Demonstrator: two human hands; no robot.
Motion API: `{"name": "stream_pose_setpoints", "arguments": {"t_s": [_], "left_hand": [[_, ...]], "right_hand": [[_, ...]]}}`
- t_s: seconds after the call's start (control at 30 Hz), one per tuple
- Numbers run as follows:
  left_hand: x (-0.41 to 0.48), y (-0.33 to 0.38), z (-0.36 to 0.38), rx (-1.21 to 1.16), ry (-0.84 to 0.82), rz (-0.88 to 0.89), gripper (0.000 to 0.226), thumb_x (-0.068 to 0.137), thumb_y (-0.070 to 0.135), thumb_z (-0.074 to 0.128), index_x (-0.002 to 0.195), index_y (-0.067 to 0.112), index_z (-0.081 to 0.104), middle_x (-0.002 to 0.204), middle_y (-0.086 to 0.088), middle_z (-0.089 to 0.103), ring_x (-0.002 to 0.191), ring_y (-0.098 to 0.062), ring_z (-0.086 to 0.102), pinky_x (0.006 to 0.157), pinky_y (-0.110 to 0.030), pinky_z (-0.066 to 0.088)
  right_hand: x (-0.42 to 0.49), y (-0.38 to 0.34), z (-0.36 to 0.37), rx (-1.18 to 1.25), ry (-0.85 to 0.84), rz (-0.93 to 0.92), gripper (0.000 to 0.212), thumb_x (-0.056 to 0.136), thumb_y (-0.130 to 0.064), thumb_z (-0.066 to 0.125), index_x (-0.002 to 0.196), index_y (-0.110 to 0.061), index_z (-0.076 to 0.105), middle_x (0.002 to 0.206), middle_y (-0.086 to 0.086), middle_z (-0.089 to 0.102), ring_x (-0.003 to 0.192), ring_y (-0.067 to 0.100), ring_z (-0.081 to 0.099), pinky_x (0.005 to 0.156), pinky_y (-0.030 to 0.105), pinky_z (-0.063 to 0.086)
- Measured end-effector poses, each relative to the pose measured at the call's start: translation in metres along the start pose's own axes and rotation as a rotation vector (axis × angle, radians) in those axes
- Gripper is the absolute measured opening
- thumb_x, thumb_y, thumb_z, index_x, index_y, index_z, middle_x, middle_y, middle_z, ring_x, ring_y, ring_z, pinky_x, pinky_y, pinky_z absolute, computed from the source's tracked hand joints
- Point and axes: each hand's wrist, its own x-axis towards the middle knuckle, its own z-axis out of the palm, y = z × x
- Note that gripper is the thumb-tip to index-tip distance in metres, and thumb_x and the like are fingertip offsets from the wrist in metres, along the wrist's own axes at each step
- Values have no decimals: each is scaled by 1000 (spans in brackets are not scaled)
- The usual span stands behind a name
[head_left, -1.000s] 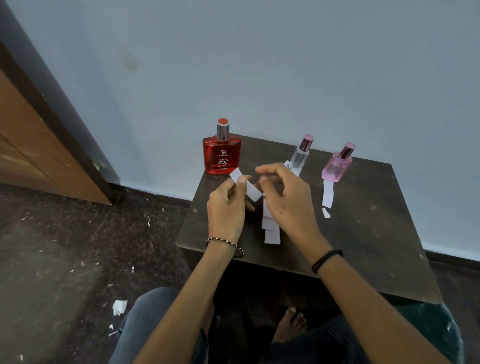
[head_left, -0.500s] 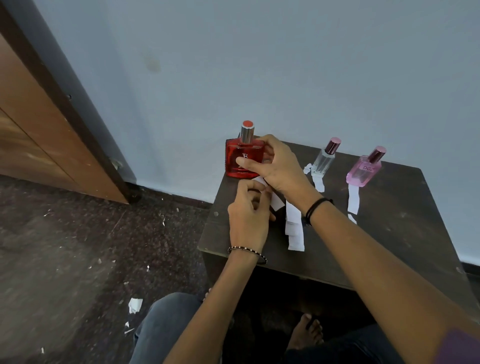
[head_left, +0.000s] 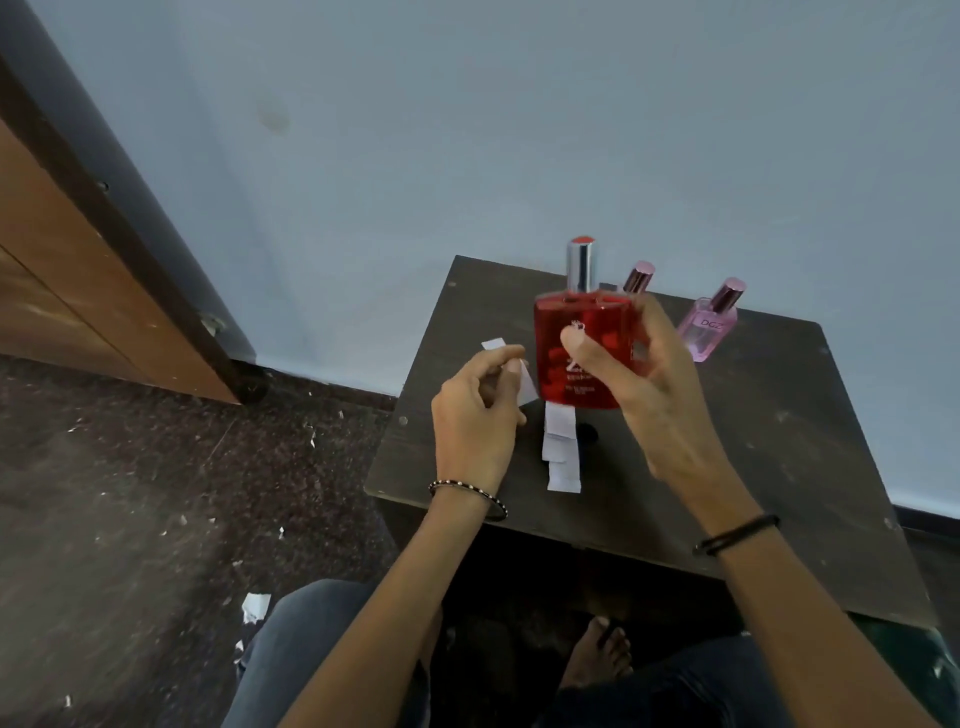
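Note:
My right hand (head_left: 660, 395) grips a red perfume bottle (head_left: 563, 343) with a silver sprayer, lifted off the small dark table (head_left: 779, 467), thumb across its front. My left hand (head_left: 475, 415) pinches a white paper strip (head_left: 496, 344) just left of the bottle. Several more white paper strips (head_left: 561, 457) lie stacked on the table under the bottle. A pink perfume bottle (head_left: 709, 330) stands at the table's back. A clear bottle with a pink cap (head_left: 639, 276) stands behind the red one, mostly hidden.
A pale blue wall rises right behind the table. A wooden door (head_left: 62, 291) with a dark frame is at the left. The dark floor (head_left: 130, 493) holds scattered paper scraps. My knees and a bare foot (head_left: 597, 654) show below the table's front edge.
My right hand reached to the red bottle at the table's back, gripped it and lifted it toward me. My left hand kept the paper strip and shifted slightly left.

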Motion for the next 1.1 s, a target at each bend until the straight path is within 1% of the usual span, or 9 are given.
{"name": "stream_pose_setpoints", "arguments": {"t_s": [0.1, 0.2, 0.33, 0.43, 0.53, 0.63, 0.87, 1.0, 1.1], "left_hand": [[1, 5, 1, -123, -19, -14, 23, 98, 12, 61, 104, 26, 78, 74, 9, 74, 59, -4, 63, 63, -26, 58], [-1, 7, 3, -157, -25, -26, 29, 95, 14, 56, 102, 30, 80, 87, 8, 79, 75, -19, 71, 72, -42, 62], [-2, 10, 0, -241, -26, -8, 30, 95, 22, 52, 100, 28, 81, 94, 9, 80, 84, -8, 69, 72, -33, 54], [0, 15, -1, -298, -21, -38, 29, 96, 35, 53, 97, 35, 81, 101, 13, 79, 95, -8, 71, 76, -34, 56], [0, 18, -1, -411, -80, -80, 28, 94, 48, 60, 94, 31, 82, 97, -4, 80, 96, -24, 74, 84, -34, 59], [-2, 17, 0, -459, -171, -91, 33, 89, 45, 70, 96, 15, 81, 99, -13, 79, 95, -30, 75, 91, -46, 60], [-2, 16, 4, -460, -142, -133, 30, 88, 42, 75, 88, 13, 82, 89, -9, 81, 80, -17, 76, 72, -27, 60], [-1, 15, 6, -444, -95, -114, 29, 87, 44, 75, 84, 16, 83, 87, -7, 81, 81, -17, 77, 72, -27, 60], [-1, 14, 6, -447, -64, -111, 31, 86, 45, 76, 80, 15, 82, 86, -6, 81, 86, -20, 78, 74, -27, 60]], "right_hand": [[-23, 10, 2, 39, -29, 26, 28, 89, -45, 75, 113, -47, 62, 116, -18, 72, 108, 2, 69, 79, 17, 58], [-34, 17, 7, 123, -18, 49, 30, 90, -42, 74, 119, -44, 63, 118, -15, 72, 109, 4, 70, 81, 15, 57], [-36, 18, 7, 130, -39, 76, 32, 90, -46, 73, 120, -47, 63, 119, -14, 73, 109, 5, 71, 83, 14, 56], [-40, 19, 5, 111, -68, 105, 31, 90, -46, 72, 119, -43, 65, 117, -11, 74, 108, 9, 71, 84, 27, 60], [-42, 21, 7, 100, -95, 115, 30, 90, -43, 73, 118, -34, 66, 113, -6, 75, 106, 13, 73, 88, 32, 57], [-42, 20, 7, 153, -121, 132, 32, 90, -41, 74, 119, -30, 68, 113, -2, 76, 105, 16, 74, 84, 30, 59], [-43, 16, 4, 2, -130, 107, 38, 87, -50, 75, 121, -37, 63, 110, -13, 75, 99, 6, 74, 80, 23, 59], [-45, 16, 6, -224, -48, 88, 53, 74, -72, 71, 116, -50, 48, 97, -17, 75, 84, -2, 74, 70, 18, 60], [-47, 15, 9, -342, -12, 40, 52, 75, -71, 71, 111, -46, 44, 91, -19, 72, 84, -9, 69, 66, 7, 53]]}}
